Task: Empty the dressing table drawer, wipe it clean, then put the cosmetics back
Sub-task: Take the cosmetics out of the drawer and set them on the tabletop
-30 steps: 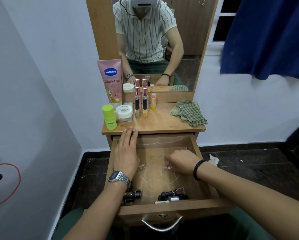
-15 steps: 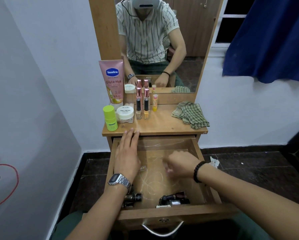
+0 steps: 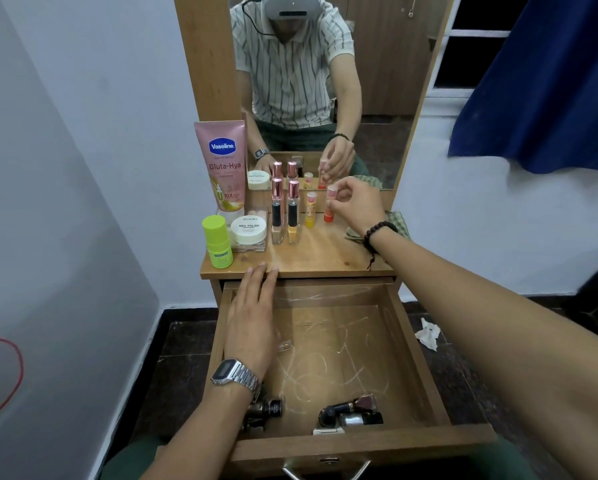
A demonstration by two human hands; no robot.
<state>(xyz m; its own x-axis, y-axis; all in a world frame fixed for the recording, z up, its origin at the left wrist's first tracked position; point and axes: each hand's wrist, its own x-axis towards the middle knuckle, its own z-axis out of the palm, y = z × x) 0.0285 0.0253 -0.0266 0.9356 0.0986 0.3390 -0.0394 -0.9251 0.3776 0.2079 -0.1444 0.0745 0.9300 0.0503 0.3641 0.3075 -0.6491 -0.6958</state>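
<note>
Home bedroom corner, wooden dressing table with tall mirror (image 3: 377,81), cosmetics on the worktop (image 3: 325,251), blue curtain (image 3: 539,81) far right, dark tiled floor (image 3: 463,368)

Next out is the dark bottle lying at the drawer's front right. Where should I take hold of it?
Probably round the dark bottle's black barrel, coming straight down from above. It lies on its side close to the drawer front wall, so a front approach is blocked; pinch across its width.

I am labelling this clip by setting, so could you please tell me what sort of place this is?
Most likely a bedroom or dressing corner at home: a wooden dressing table with a tall mirror, cosmetics such as a Vaseline tube on top, and a window curtain.
</note>
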